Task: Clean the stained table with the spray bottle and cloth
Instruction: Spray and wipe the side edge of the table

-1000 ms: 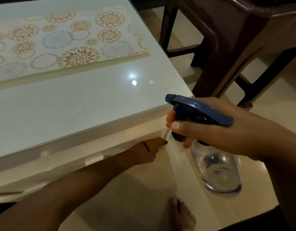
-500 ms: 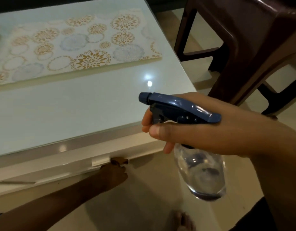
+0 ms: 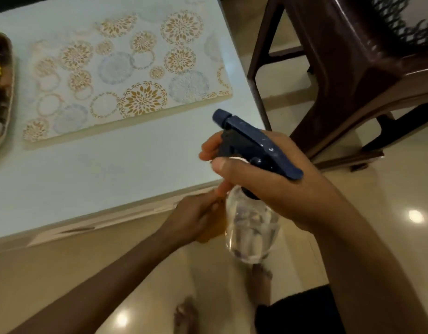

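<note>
A mat (image 3: 126,75) lies on the table (image 3: 92,169). The left hand (image 3: 196,218) curls round a yellowish cloth (image 3: 211,231) just below the table's near edge. Beside it, the right hand (image 3: 275,184) grips the bottle (image 3: 252,227) at its neck, fingers on the blue trigger, nozzle over the table corner.

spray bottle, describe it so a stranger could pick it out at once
Start at the pale table and go to its near right corner. There the right hand grips the spray bottle: the only clear container, topped with a dark blue trigger head.

clear plastic spray bottle (image 3: 252,227), glossy blue head; glossy smooth table (image 3: 92,169); shiny brown plastic chair (image 3: 352,75).
</note>
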